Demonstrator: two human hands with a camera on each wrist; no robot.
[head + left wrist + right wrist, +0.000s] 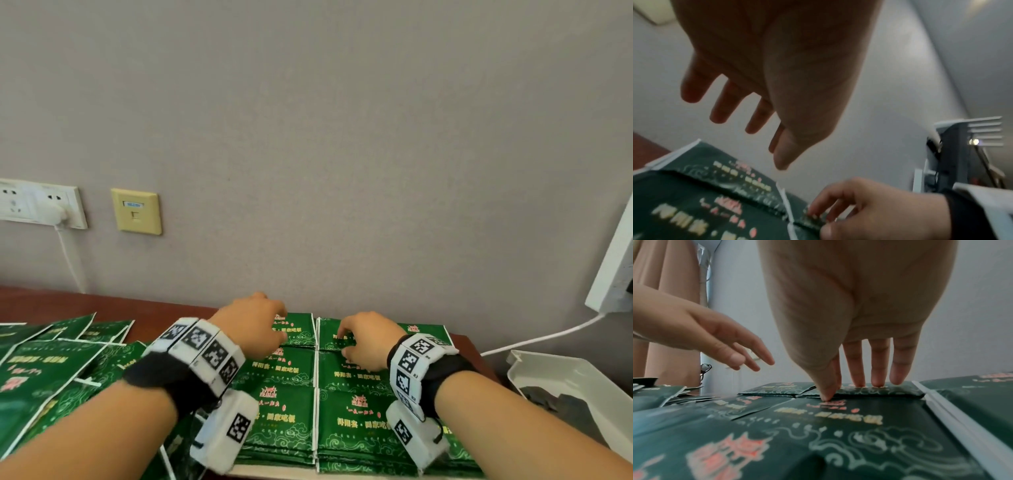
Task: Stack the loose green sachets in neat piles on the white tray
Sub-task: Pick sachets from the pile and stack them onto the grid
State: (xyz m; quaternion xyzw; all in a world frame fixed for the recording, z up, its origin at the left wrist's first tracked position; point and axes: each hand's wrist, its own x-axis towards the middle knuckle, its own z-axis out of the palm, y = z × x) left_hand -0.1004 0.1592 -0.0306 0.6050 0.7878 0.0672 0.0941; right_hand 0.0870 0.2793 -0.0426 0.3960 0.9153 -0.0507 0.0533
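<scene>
Green sachets already lay in tidy piles, apparently on the mostly hidden white tray. The right hand pinched a pile's edge; the left hand hovered, fingers relaxed. Loose sachets remained left.

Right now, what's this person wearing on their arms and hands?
Both forearms are bare, with no sleeves or gloves. The left hand and the right hand each sit beyond a black wrist strap ringed with white blocks bearing black-and-white square markers, with a white box underneath.
</scene>
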